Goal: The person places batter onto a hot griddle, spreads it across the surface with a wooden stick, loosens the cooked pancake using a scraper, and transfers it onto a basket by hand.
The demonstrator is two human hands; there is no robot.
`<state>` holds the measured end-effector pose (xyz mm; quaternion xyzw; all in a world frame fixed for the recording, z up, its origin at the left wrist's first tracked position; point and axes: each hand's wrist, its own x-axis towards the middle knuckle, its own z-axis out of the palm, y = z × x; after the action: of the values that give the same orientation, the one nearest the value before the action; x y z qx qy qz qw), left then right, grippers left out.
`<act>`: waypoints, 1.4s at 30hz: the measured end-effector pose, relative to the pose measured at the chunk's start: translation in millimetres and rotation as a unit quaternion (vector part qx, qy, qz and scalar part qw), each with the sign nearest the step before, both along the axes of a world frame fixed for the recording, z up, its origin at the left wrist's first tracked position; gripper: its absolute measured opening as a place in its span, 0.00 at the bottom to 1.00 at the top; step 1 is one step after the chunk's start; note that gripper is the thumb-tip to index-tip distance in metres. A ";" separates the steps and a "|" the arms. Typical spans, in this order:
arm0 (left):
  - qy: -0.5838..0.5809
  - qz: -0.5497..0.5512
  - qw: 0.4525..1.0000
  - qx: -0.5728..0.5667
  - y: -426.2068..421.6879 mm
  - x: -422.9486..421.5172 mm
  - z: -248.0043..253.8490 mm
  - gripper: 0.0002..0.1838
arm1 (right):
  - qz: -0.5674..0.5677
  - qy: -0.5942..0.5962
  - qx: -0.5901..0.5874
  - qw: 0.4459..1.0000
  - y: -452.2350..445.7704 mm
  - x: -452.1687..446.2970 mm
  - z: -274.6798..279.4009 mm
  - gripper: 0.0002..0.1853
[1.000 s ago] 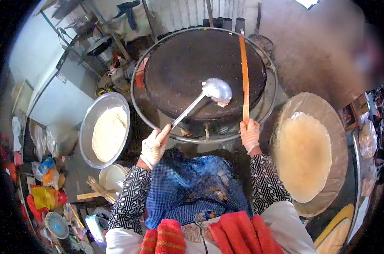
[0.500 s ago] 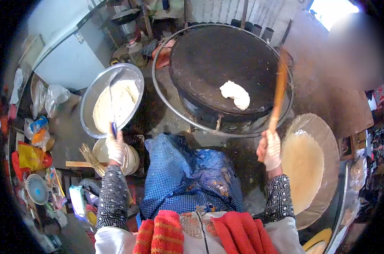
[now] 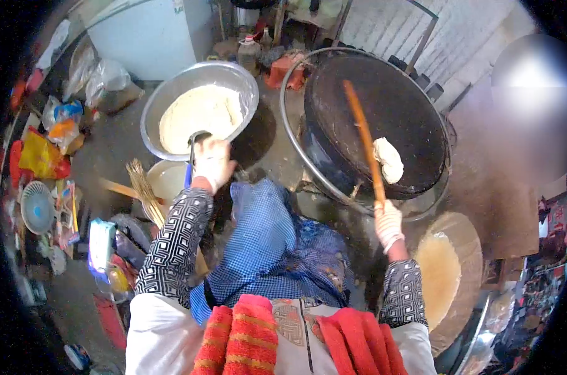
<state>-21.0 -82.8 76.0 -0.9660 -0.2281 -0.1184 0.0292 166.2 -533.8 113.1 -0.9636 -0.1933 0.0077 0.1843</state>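
Note:
My left hand (image 3: pixel 213 164), in a pale glove, is at the near rim of a metal basin (image 3: pixel 151 119) of cream batter (image 3: pixel 199 114). The ladle (image 3: pixel 190 164) stands beside its fingers, with its blue handle pointing down; the hand looks spread, and its palm side is hidden. My right hand (image 3: pixel 388 224), also gloved, is wrapped round the lower end of a long wooden spreader (image 3: pixel 363 128). That spreader lies across the round black griddle (image 3: pixel 333 81), just left of a lump of batter (image 3: pixel 388 160).
A metal ring (image 3: pixel 286 112) surrounds the griddle. A thin round flatbread (image 3: pixel 438 281) lies on a covered round tray (image 3: pixel 472 262) at the right. Below the basin are a pale bucket (image 3: pixel 171 178) and a straw brush (image 3: pixel 145 187). Bags lie at the left.
The ladle has left the griddle, where a batter lump now lies, and gone to the basin. The spreader has swung from the griddle's right edge to beside the lump. The view has turned left.

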 end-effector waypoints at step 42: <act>0.090 -0.211 0.973 0.004 -245.4 103.4 7.6 0.24 | -0.102 -0.048 -0.135 0.984 -60.8 43.2 -34.5 0.19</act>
<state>82.3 -328.2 83.6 -0.9989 -0.0152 -0.0355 0.0276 209.4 -594.6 78.7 -0.9936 -0.0994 -0.0314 0.0429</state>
